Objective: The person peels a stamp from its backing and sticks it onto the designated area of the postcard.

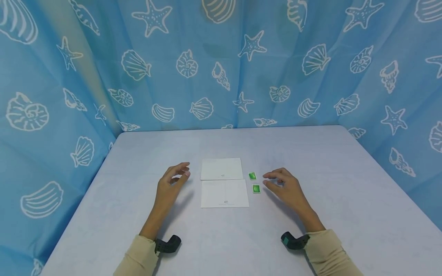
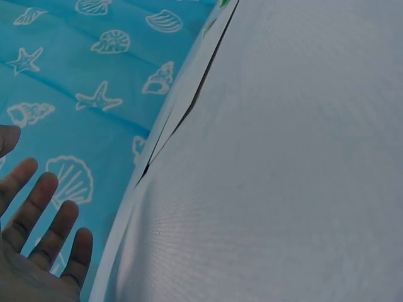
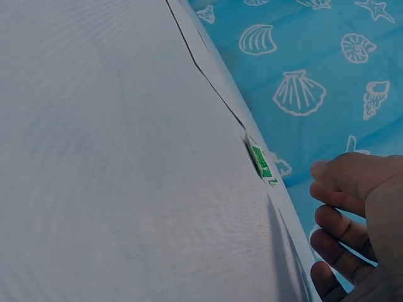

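Two white cards lie on the table one behind the other, the far card [image 1: 221, 168] edge to edge with the near card [image 1: 224, 193]; each bears a small printed mark. To their right sit two small green squares with pale borders, a far one [image 1: 252, 176] and a near one [image 1: 256, 188]. My left hand [image 1: 173, 183] hovers left of the cards, fingers relaxed and apart, holding nothing. Just right of the green squares, my right hand [image 1: 284, 187] hovers with loosely bent fingers and nothing in them. In the right wrist view a green square [image 3: 261, 162] shows beyond the fingertips.
A white cloth covers the table [image 1: 345, 184]. Behind it and at the sides hangs a blue curtain [image 1: 214, 46] printed with shells and starfish. A black wrist device sits on each forearm, left [image 1: 168, 244] and right [image 1: 294, 241], by the beige sleeves.
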The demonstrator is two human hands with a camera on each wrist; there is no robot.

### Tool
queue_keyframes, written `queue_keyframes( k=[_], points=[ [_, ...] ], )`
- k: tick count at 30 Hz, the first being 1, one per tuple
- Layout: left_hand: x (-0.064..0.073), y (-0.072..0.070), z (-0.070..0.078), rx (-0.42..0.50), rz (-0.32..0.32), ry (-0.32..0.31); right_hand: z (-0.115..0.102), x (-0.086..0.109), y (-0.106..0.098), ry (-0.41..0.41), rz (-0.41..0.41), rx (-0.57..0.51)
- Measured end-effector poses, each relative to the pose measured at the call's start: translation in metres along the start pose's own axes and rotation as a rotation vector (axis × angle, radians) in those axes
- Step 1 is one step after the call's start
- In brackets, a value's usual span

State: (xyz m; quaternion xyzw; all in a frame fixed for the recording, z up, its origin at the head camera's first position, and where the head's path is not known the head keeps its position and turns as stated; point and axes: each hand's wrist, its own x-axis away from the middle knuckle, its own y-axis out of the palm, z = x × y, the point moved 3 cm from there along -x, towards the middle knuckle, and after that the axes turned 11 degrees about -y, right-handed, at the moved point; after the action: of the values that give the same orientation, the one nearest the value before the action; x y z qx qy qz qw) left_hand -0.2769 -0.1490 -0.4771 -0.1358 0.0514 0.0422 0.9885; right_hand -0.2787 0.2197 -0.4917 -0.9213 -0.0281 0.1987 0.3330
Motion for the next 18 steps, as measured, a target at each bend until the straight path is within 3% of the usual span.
queue_keyframes(
  k=[18],
  points=[
    [0.001,-0.0006,0.0007,-0.008,-0.002,0.027,0.0015,0.0007,0.0063,-0.013,-0.031,0.004]
  ],
)
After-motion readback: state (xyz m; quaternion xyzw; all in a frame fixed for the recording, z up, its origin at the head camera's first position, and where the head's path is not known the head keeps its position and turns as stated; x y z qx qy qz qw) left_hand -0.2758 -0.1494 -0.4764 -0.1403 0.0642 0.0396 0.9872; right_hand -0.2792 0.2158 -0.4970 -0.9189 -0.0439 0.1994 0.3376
